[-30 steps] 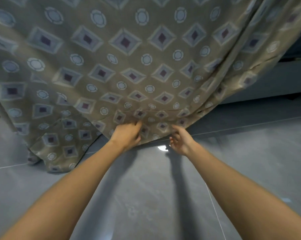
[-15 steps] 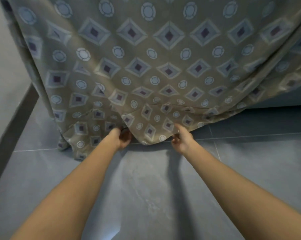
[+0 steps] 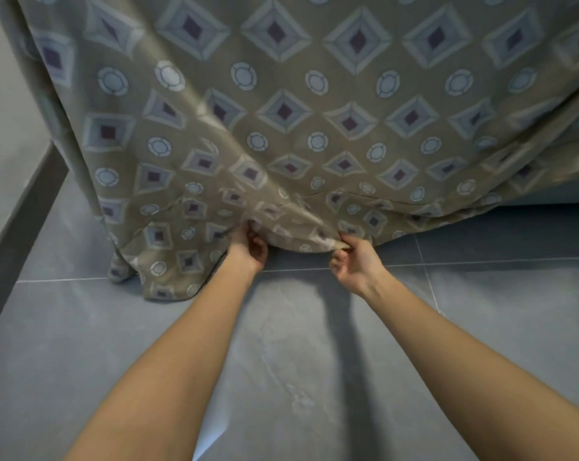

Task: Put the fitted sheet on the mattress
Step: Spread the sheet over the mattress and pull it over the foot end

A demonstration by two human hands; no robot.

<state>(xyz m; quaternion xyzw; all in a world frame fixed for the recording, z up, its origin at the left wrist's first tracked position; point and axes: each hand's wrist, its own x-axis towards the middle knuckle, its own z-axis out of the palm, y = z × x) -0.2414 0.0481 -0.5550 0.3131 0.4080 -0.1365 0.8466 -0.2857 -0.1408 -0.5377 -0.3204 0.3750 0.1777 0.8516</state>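
A grey tiled floor (image 3: 82,354) with pale grout lines is seen below, bounded at the left by a dark skirting strip (image 3: 22,221). The lower left corner of the patterned fitted sheet (image 3: 168,281) is draped down onto the tiles.

The sheet (image 3: 314,111) runs off the top, left and right edges, so its full extent cannot be told. It hides the bed beneath it completely; only a pale strip (image 3: 547,197) shows at far right under the hem. The left hand's (image 3: 248,251) fingertips are buried in the folds. Both forearms are cut off by the bottom edge.
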